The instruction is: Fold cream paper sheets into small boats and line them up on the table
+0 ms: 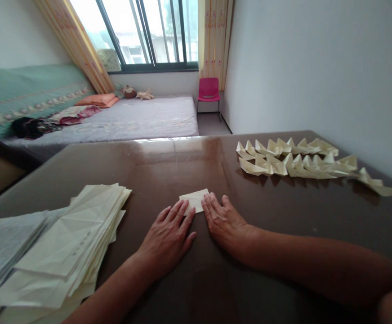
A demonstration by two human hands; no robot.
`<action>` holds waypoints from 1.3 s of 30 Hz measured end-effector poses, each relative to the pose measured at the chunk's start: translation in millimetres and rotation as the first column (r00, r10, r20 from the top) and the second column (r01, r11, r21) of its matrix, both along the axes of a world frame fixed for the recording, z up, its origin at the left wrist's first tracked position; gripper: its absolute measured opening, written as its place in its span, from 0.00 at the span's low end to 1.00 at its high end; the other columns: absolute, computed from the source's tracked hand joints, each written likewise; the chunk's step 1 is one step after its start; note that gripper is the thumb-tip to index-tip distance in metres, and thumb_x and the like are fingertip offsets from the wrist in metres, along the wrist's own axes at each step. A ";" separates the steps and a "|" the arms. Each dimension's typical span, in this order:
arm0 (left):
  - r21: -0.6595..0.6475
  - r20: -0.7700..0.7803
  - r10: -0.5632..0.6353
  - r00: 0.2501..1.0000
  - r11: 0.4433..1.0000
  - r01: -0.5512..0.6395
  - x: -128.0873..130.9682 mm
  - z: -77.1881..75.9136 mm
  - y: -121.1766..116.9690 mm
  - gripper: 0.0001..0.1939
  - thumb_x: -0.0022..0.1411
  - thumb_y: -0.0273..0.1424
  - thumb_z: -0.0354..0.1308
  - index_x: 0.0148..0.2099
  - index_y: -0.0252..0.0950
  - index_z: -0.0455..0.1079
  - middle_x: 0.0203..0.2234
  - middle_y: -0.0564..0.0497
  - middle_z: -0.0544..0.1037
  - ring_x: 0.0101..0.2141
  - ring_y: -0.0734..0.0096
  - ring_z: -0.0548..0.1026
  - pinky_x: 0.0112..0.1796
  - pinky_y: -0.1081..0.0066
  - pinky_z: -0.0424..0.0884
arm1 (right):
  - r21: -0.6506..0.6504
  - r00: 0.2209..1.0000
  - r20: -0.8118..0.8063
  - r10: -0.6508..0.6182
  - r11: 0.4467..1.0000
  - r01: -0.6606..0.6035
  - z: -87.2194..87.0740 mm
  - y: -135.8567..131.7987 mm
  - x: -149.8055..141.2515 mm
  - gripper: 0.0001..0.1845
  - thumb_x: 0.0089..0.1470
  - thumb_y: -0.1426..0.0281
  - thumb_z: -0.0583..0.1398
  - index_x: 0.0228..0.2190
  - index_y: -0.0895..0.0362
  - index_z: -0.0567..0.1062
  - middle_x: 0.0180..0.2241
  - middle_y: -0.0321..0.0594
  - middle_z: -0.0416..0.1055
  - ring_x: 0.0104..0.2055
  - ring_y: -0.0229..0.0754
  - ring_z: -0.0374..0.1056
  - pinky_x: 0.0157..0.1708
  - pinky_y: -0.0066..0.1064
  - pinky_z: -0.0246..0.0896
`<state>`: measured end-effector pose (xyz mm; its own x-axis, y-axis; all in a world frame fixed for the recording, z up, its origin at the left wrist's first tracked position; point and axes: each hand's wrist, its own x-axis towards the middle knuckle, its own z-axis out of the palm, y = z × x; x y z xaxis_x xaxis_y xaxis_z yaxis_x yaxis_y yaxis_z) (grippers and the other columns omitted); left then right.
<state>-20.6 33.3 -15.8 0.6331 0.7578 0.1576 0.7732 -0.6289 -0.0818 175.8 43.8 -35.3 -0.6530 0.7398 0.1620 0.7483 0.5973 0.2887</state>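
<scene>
A small piece of folded cream paper (pixel 193 196) lies flat on the brown table (pixel 182 166) in front of me. My left hand (pixel 167 234) rests on its lower left part, palm down with the fingers stretched out. At the paper's right edge lies my right hand (pixel 224 220), its fingers extended and close together, the thumb raised. Both hands partly cover the paper, so its full outline is hidden. To the right stand two rows of folded paper boats (pixel 283 157), with several pointed tips showing.
A pile of creased cream sheets (pixel 71 238) lies at the table's left, overlapping printed paper (pixel 10 238). Beyond the table are a bed (pixel 155 114) and a pink chair (pixel 208 90) under the window. A white wall (pixel 317 67) runs along the right.
</scene>
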 end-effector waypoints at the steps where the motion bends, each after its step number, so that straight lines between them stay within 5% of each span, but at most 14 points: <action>1: 0.003 -0.005 0.008 1.000 1.000 -0.008 0.5 1.6 -0.7 0.26 0.65 0.42 0.47 0.62 0.37 0.60 0.61 0.42 0.62 0.60 0.57 0.59 0.56 0.58 0.59 | 0.008 0.999 0.026 -0.040 0.999 0.040 2.4 -0.5 -0.4 0.27 0.52 0.79 0.50 0.53 0.75 0.66 0.56 0.68 0.61 0.57 0.65 0.59 0.46 0.58 0.59; 7: 0.044 -0.032 0.023 0.999 0.999 -0.021 0.7 9.9 -3.0 0.22 0.65 0.38 0.49 0.57 0.34 0.66 0.57 0.42 0.68 0.57 0.56 0.66 0.54 0.57 0.61 | -0.003 0.976 0.122 -0.180 0.983 0.182 15.9 -3.8 -5.7 0.25 0.52 0.79 0.51 0.51 0.71 0.70 0.52 0.67 0.66 0.51 0.61 0.64 0.42 0.53 0.61; 14: 0.149 0.094 -0.024 0.995 0.989 0.010 -7.2 9.7 1.0 0.14 0.66 0.31 0.48 0.46 0.37 0.74 0.46 0.49 0.78 0.47 0.63 0.74 0.50 0.61 0.66 | -0.180 0.983 0.143 -0.119 0.973 0.144 47.2 1.9 0.5 0.19 0.54 0.81 0.51 0.46 0.72 0.73 0.46 0.66 0.70 0.45 0.54 0.66 0.37 0.43 0.61; 18: 0.195 0.230 -0.045 0.972 0.981 -0.001 -11.9 4.3 5.9 0.12 0.66 0.33 0.50 0.38 0.40 0.75 0.40 0.53 0.80 0.42 0.66 0.75 0.45 0.65 0.68 | -0.228 0.997 -0.069 -0.026 0.974 0.009 61.8 25.2 9.1 0.14 0.60 0.74 0.52 0.44 0.61 0.74 0.44 0.53 0.73 0.46 0.49 0.65 0.40 0.39 0.59; 21: 0.158 0.266 -0.038 0.963 0.987 -0.004 -12.8 1.9 7.4 0.11 0.65 0.34 0.51 0.36 0.40 0.74 0.37 0.53 0.79 0.40 0.69 0.75 0.42 0.68 0.69 | -0.170 0.960 -0.279 0.031 0.982 -0.081 54.4 43.2 11.7 0.25 0.61 0.62 0.53 0.57 0.59 0.62 0.56 0.52 0.64 0.57 0.49 0.56 0.48 0.41 0.56; 24: 0.116 0.269 -0.034 0.963 0.993 0.003 -13.0 1.2 7.6 0.11 0.65 0.36 0.51 0.33 0.39 0.71 0.34 0.53 0.77 0.36 0.72 0.74 0.38 0.71 0.68 | -0.263 0.934 -0.355 0.028 0.956 -0.128 39.7 54.1 13.9 0.36 0.56 0.53 0.57 0.59 0.60 0.58 0.56 0.53 0.62 0.58 0.50 0.54 0.50 0.43 0.54; 27: 0.087 0.275 0.043 0.961 0.994 -0.070 -14.4 -0.1 8.1 0.12 0.65 0.38 0.51 0.32 0.38 0.68 0.33 0.53 0.74 0.34 0.72 0.73 0.35 0.71 0.68 | -0.318 0.895 -0.446 -0.004 0.935 -0.155 32.4 59.9 17.9 0.33 0.52 0.58 0.62 0.57 0.57 0.62 0.52 0.49 0.66 0.54 0.48 0.58 0.49 0.40 0.56; 32: 0.049 0.340 0.160 0.927 0.981 -0.187 -17.7 -3.1 12.6 0.11 0.63 0.41 0.53 0.40 0.38 0.64 0.40 0.50 0.72 0.38 0.68 0.72 0.34 0.71 0.70 | -0.272 0.783 -0.617 0.080 0.912 -0.307 35.1 69.0 26.0 0.12 0.54 0.75 0.58 0.41 0.53 0.75 0.39 0.39 0.73 0.44 0.41 0.64 0.45 0.34 0.55; 35: 0.058 0.378 0.085 0.922 0.992 -0.115 -18.3 -1.6 15.4 0.11 0.64 0.37 0.53 0.46 0.38 0.64 0.45 0.48 0.71 0.46 0.65 0.70 0.44 0.67 0.71 | -0.244 0.757 -0.638 0.138 0.897 -0.369 34.6 74.5 30.1 0.11 0.53 0.78 0.55 0.31 0.55 0.76 0.38 0.39 0.74 0.43 0.41 0.66 0.47 0.34 0.53; 39: 0.161 0.428 -0.095 0.899 0.987 0.028 -17.6 3.8 12.3 0.07 0.65 0.28 0.50 0.45 0.37 0.67 0.42 0.47 0.73 0.47 0.66 0.69 0.50 0.65 0.68 | -0.258 0.778 -0.609 0.154 0.889 -0.378 35.5 74.9 32.7 0.13 0.50 0.80 0.54 0.32 0.55 0.75 0.38 0.38 0.76 0.44 0.41 0.68 0.50 0.36 0.50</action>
<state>-38.2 45.6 -12.0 0.5210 0.6667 0.5330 0.7135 -0.6829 0.1568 208.5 118.7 0.2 -0.7066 0.6270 0.3279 0.5015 0.7707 -0.3932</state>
